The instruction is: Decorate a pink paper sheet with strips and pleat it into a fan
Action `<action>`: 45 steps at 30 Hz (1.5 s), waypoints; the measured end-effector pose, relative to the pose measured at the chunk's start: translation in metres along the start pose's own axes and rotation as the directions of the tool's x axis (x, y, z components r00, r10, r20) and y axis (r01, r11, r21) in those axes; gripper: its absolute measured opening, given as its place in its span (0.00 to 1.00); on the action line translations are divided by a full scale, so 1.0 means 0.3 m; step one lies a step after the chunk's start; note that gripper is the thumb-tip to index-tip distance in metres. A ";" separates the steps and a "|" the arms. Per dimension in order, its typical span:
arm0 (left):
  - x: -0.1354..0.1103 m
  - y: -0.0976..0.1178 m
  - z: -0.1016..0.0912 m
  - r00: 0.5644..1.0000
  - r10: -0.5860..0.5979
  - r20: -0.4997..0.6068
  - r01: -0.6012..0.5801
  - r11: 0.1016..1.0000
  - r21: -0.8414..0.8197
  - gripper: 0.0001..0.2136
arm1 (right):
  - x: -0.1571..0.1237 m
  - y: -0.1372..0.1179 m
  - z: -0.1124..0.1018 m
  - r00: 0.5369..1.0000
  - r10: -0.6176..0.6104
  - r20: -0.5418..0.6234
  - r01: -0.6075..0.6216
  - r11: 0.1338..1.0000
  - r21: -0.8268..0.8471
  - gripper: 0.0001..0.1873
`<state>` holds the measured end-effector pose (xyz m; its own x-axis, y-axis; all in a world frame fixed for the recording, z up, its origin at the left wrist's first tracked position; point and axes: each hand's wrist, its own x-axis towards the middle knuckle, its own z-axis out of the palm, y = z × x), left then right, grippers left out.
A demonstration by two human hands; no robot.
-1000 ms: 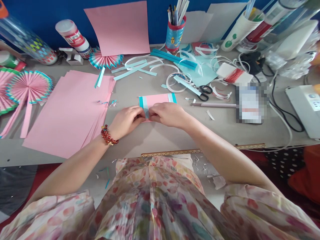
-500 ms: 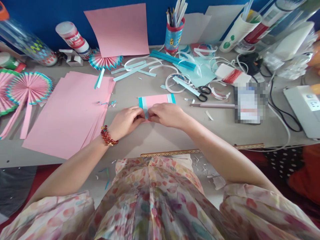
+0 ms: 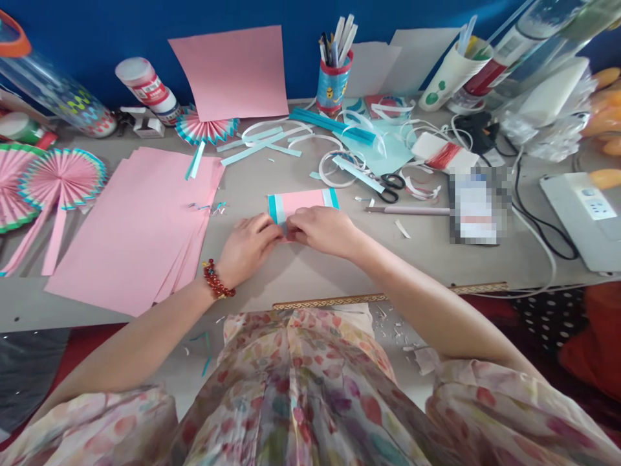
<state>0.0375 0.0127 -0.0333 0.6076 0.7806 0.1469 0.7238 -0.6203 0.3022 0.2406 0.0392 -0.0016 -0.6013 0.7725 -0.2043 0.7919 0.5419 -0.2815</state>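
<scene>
A small pink paper with teal and pale-blue bands along both sides lies flat on the table in front of me. My left hand, with a red bead bracelet at its wrist, has its fingers bent together at the paper's lower left edge. Closed with its fingertips on the left pale-blue band is my right hand. Both hands cover the paper's near edge, so the exact grip is partly hidden.
Left of the hands lies a stack of pink sheets, beside pleated paper fans. Behind are blue strips, scissors and a pen cup. A slim stick-like tool and a blurred-out phone-like object sit right.
My left hand has shifted slightly down and left, its fingers drawn a little back from the band. My right hand stays at the paper. The whole view has tilted a little.
</scene>
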 end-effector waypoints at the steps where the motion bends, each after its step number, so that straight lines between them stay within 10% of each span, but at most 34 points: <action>1: -0.005 0.003 0.005 1.000 0.023 -0.014 -0.023 0.999 0.040 0.10 | -0.001 -0.001 0.001 1.000 0.003 -0.008 -0.003 1.000 -0.006 0.11; 11: -0.020 0.013 0.014 0.974 0.225 -0.026 -0.217 0.960 0.174 0.10 | -0.073 0.066 -0.021 0.997 0.062 -0.056 -0.064 0.997 -0.041 0.12; 45: -0.011 0.041 -0.002 0.962 0.243 0.126 -0.270 0.922 0.276 0.18 | -0.109 0.112 0.052 0.989 0.012 -0.151 -0.025 0.996 -0.082 0.14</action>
<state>0.0444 0.0025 -0.0294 0.8016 0.5900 0.0963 0.5943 -0.8040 -0.0211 0.2851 0.0270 -0.0189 -0.5686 0.8201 -0.0640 0.8127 0.5480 -0.1982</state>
